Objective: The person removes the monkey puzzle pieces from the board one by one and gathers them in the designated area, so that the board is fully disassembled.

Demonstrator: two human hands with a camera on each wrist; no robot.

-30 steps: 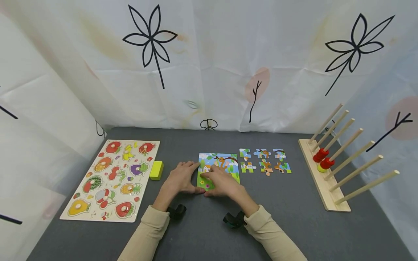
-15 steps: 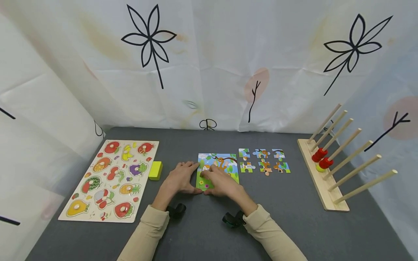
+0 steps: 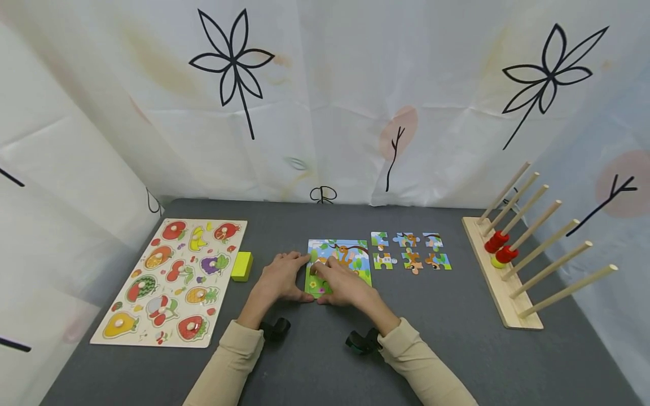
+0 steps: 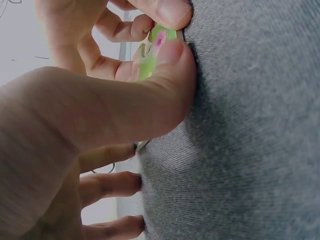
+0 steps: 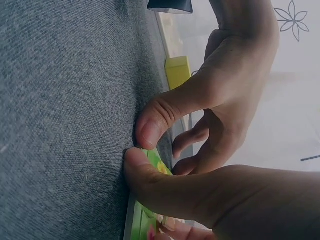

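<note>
A picture puzzle (image 3: pixel 359 262) in a shallow tray lies flat before me, with a squirrel-like animal on a branch and a green meadow. My left hand (image 3: pixel 281 279) braces its left side, fingers fairly straight on the cloth and thumb against the near left corner. Over the lower middle, my right hand (image 3: pixel 347 286) has curled fingers and a thumb at the near edge, pinching a green puzzle piece (image 4: pixel 159 44) with a pink flower. In the right wrist view both thumbs meet at the tray's green edge (image 5: pixel 136 220). My right hand hides part of the picture.
Several loose puzzle pieces (image 3: pixel 412 259) lie in two rows right of the tray. A fruit peg board (image 3: pixel 167 282) stands left, with a yellow block (image 3: pixel 242 267) beside it. A wooden peg rack (image 3: pixel 508 293) with red and yellow beads is at the right.
Both hands keep nearly the same place on the puzzle; only the head view shifts slightly.
</note>
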